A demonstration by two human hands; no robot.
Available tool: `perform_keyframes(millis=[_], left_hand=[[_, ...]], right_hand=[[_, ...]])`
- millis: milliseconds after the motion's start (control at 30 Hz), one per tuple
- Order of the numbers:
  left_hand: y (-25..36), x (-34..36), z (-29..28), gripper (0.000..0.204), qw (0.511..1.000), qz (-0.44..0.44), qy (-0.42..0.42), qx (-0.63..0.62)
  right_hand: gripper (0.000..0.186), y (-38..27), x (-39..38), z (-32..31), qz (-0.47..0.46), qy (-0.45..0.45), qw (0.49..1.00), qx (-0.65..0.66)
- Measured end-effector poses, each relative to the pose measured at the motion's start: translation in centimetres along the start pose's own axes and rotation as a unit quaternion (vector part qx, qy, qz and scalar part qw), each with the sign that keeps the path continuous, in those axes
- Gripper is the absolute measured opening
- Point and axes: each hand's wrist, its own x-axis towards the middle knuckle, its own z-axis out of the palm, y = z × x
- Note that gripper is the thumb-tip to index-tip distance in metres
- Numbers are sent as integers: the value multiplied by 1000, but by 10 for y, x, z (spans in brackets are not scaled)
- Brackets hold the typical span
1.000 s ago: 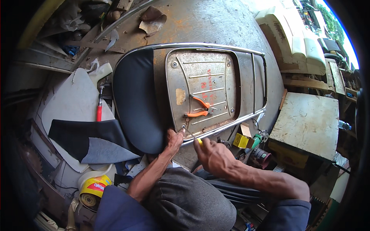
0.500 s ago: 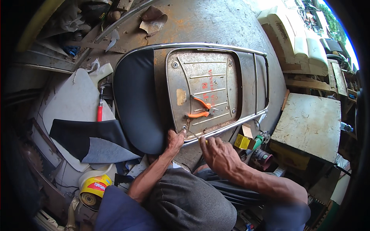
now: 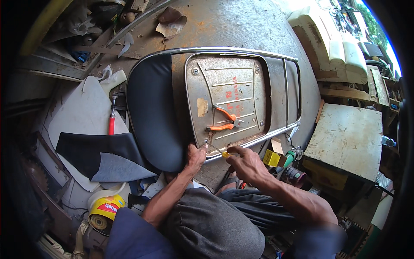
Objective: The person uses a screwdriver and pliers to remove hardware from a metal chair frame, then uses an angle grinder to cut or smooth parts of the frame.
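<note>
A chair with a chrome tube frame [image 3: 233, 48] lies on its back on the floor, its black padded part [image 3: 148, 108] to the left. Set in the frame is a worn metal plate [image 3: 200, 88] with red markings. My right hand [image 3: 249, 166] grips a screwdriver by its yellow handle [image 3: 225, 154]. The thin shaft slants toward a fastener at the plate's near left corner. Right at that corner, my left hand [image 3: 196, 156] has its fingertips pinched by the shaft's tip; what they hold is hidden. Orange-handled pliers [image 3: 224, 119] lie spread on the plate.
Left of the chair are a red-handled clamp [image 3: 112, 118], black fabric [image 3: 95, 149] and a yellow tub [image 3: 105, 209]. On the right stand a small worn table [image 3: 345, 140], a yellow box [image 3: 271, 158] and a green power tool [image 3: 290, 159]. A pale sofa [image 3: 340, 52] sits behind.
My right hand has shifted slightly up and turned on the screwdriver, showing more of its yellow handle. The right forearm has moved a little left. My left hand stays at the corner.
</note>
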Motion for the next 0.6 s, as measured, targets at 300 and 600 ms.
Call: perform_keyframes(millis=[300,600], left_hand=[[-23,13,10,42,997,56,-10,-56],[21,-11,-16,49,985,27,-76,-152]], right_hand=[[44,-24,-37,-31,-54,3,989,139],[33,108,46,-58,-249,108,944,-186]])
